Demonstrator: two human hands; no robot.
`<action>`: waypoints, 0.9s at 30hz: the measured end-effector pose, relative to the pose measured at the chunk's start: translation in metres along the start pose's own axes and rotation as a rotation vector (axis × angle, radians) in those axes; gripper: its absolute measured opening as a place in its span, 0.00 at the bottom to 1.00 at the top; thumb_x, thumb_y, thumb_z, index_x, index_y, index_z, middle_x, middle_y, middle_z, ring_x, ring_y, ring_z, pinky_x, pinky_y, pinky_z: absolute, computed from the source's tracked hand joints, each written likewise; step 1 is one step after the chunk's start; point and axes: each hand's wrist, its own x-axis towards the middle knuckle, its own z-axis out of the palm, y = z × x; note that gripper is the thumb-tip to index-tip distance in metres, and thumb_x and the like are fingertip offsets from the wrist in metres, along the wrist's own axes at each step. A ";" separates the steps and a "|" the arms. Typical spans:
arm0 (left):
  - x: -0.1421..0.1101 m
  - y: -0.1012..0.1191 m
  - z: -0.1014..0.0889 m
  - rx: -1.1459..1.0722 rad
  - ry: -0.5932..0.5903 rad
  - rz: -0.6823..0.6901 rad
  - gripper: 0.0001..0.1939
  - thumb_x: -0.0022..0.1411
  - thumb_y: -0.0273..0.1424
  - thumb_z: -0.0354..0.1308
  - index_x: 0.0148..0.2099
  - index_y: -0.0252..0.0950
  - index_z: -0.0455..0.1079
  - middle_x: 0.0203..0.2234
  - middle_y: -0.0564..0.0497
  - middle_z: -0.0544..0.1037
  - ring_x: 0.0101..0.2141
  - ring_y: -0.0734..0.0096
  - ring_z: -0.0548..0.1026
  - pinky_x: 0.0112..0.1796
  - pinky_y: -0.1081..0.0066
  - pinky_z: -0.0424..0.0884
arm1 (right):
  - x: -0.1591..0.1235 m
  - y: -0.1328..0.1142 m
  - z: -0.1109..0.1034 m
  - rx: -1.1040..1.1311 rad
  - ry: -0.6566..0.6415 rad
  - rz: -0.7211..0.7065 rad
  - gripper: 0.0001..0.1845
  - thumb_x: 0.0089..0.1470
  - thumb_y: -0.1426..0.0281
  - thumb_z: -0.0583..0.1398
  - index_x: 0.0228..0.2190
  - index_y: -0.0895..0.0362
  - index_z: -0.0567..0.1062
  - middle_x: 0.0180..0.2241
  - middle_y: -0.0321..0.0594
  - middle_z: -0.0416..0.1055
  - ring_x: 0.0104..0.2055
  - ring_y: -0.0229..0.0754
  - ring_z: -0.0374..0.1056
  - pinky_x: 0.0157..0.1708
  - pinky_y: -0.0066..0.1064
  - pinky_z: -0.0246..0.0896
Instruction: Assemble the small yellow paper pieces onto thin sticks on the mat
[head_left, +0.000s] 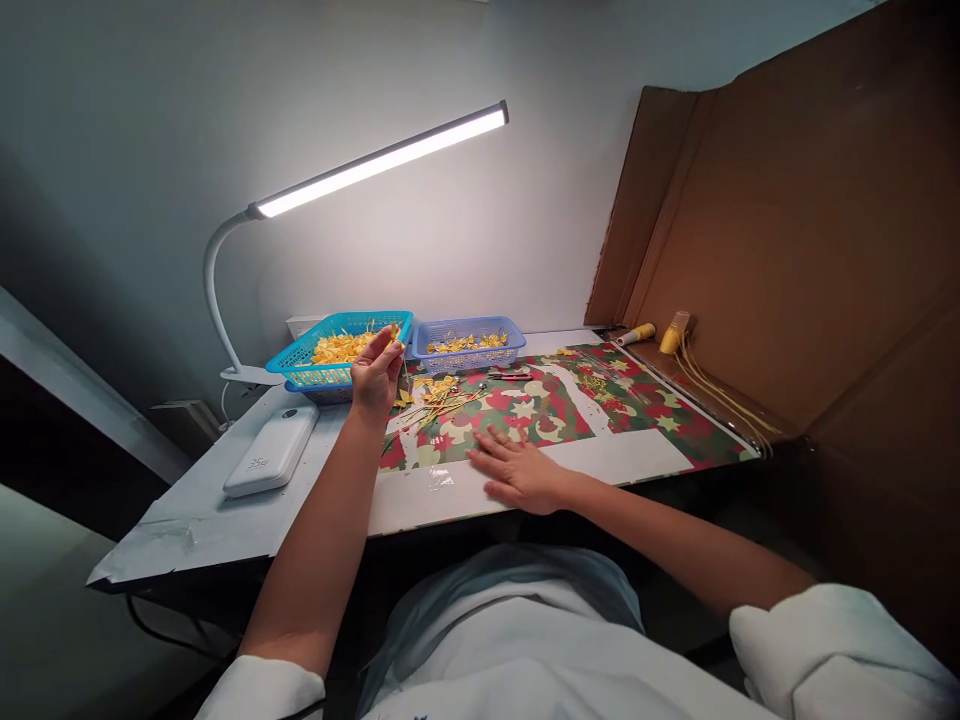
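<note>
My left hand (376, 375) is raised in front of the turquoise basket (409, 325), its thumb and fingers pinched on a small yellow petal-like piece (395, 332). A thin strand hangs below that piece. Flat on the table, my right hand (521, 472) rests with fingers spread and nothing in it, partly on the camouflage-patterned sheet (555, 415). Between the hands and the baskets lies a loose pile of yellow pieces with thin stems (439, 395). Many loose yellow strips (341, 346) fill the turquoise basket.
A lilac basket (469, 327) holds more yellow pieces. A slim dark tool (510, 376) lies before it. At left are a white power bank (274, 450) and a lit lamp (382, 160). Yellow thread spools (675, 333) stand beside a tall cardboard wall (810, 220) on the right.
</note>
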 end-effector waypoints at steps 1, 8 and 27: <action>0.000 0.000 0.001 -0.001 -0.003 0.000 0.15 0.40 0.23 0.69 0.35 0.38 0.77 0.40 0.50 0.79 0.27 0.82 0.74 0.28 0.82 0.70 | -0.005 0.012 -0.001 -0.033 0.008 0.043 0.31 0.60 0.53 0.42 0.63 0.45 0.48 0.67 0.36 0.33 0.68 0.53 0.29 0.62 0.57 0.23; -0.001 -0.002 0.002 0.009 0.006 -0.013 0.16 0.39 0.23 0.69 0.35 0.38 0.77 0.39 0.49 0.79 0.27 0.81 0.74 0.29 0.81 0.71 | -0.048 0.141 -0.067 -0.355 0.237 0.516 0.29 0.60 0.61 0.44 0.62 0.52 0.55 0.67 0.41 0.39 0.68 0.55 0.30 0.59 0.63 0.17; -0.010 -0.020 0.011 0.067 -0.128 -0.178 0.20 0.36 0.25 0.71 0.36 0.36 0.77 0.38 0.47 0.79 0.26 0.82 0.73 0.28 0.78 0.69 | -0.012 0.161 -0.100 -0.037 0.537 0.870 0.25 0.52 0.52 0.54 0.40 0.58 0.77 0.44 0.56 0.72 0.46 0.57 0.66 0.43 0.44 0.58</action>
